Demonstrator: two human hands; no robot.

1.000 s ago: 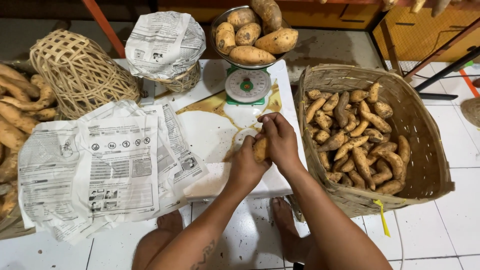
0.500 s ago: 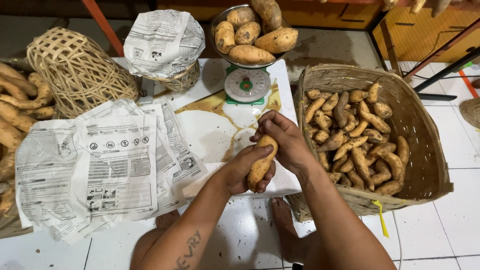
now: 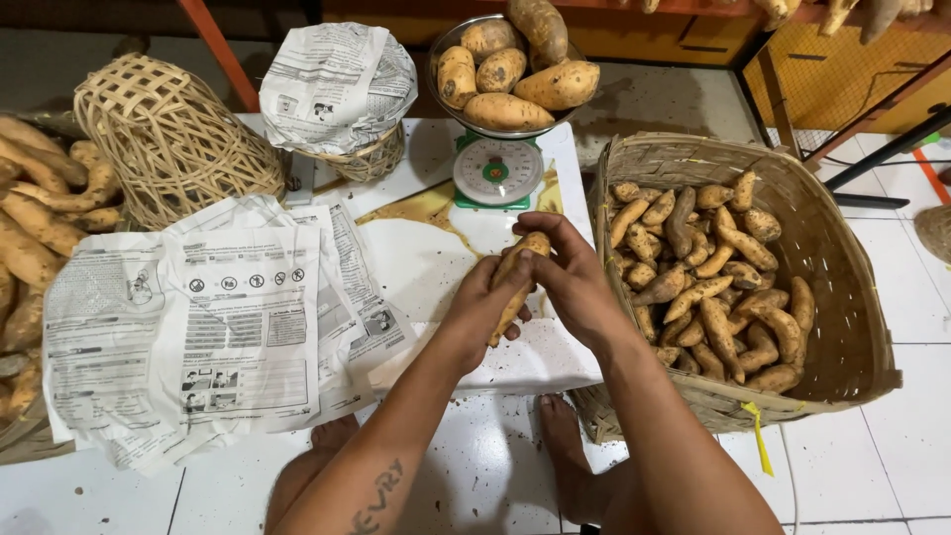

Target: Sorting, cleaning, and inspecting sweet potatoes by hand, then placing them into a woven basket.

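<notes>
Both hands hold one long orange sweet potato [image 3: 518, 269] upright over a low white table [image 3: 436, 248]. My left hand [image 3: 481, 309] wraps its lower half. My right hand [image 3: 570, 277] grips its upper end from the right. Directly behind the hands stands a green-and-white dial scale [image 3: 497, 171] whose metal bowl [image 3: 446, 45] holds several large sweet potatoes [image 3: 507, 111].
A large woven basket [image 3: 842, 287] full of small sweet potatoes [image 3: 713, 272] stands at the right. Newspaper sheets [image 3: 198, 317] cover the table's left part. An overturned open-weave basket [image 3: 168, 139], a paper-lined basket [image 3: 342, 84] and a heap of sweet potatoes [image 3: 30, 238] lie at left. My bare feet [image 3: 565, 456] rest on white tiles.
The sweet potato has turned from a short, tucked grip to upright and fully visible between both hands, and the hands have shifted slightly.
</notes>
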